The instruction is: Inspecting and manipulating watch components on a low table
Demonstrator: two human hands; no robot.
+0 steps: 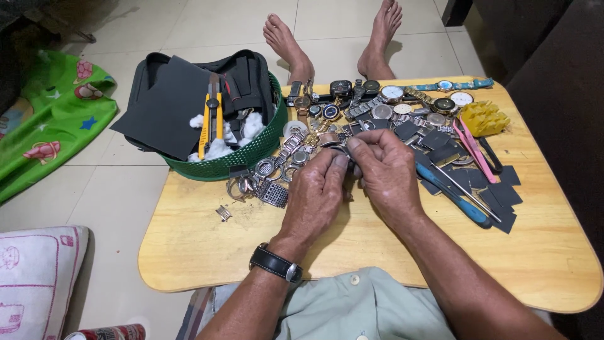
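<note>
Left hand (314,195): closed, fingertips pinched on a small watch part (344,153), a black-strapped wristwatch (275,263) worn on the wrist.
Right hand (387,170): fingers curled together, the same watch part gripped from the other side, thumb met against the left fingers.
Watch part: held between both hands just above the tabletop (207,245), mid-table, mostly hidden by the fingers.
Watches (390,94): spread in a heap along the far edge, just beyond the hands.
Screwdriver (453,195): blue-handled, laid just right of the right hand, over dark squares (497,195).
Tweezers (472,148): pink, seen near a yellow holder (484,118).
Basket (233,165): green, set at the far left corner, filled with dark sheets, cotton and a yellow knife (211,119).
Bare feet (296,47): stretched on the tiled floor beyond the tabletop.
</note>
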